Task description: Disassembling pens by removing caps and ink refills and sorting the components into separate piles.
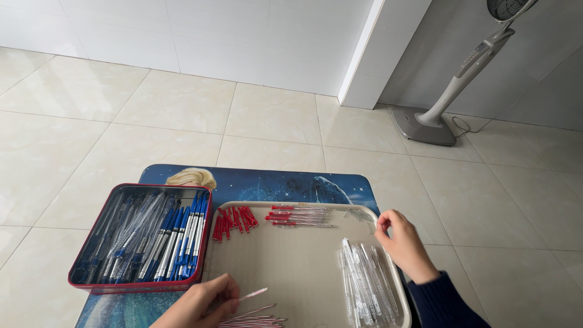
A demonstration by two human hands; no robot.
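The left hand (200,304) sat at the tray's six o'clock edge, fingers pressed together in a pinch on a thin pen refill with a red end (252,294), the tip pointing toward three o'clock. The right hand (404,243) was up at two o'clock on the beige tray (291,267), fingertips closed on something small by the little heap of springs (361,214); whether it pinched one spring or only touched the heap could not be told.

To do this well, I judged the right hand needed to lift a single spring clear of the tangle, and the left to keep the refill steady and level, held near its middle so the tip stayed free.

The refill looked slim, pale and slightly translucent, red at one end. More refills (252,319) lay in a loose bunch just beside the left hand, at five o'clock. Clear pen barrels (367,282) lay side by side at the tray's four o'clock, below the right hand. Red caps (234,220) and red-tipped parts (297,216) lay along the twelve o'clock edge. At nine o'clock, off the tray, a red-rimmed tin (143,240) held blue pens, all on a low blue printed table (273,182).
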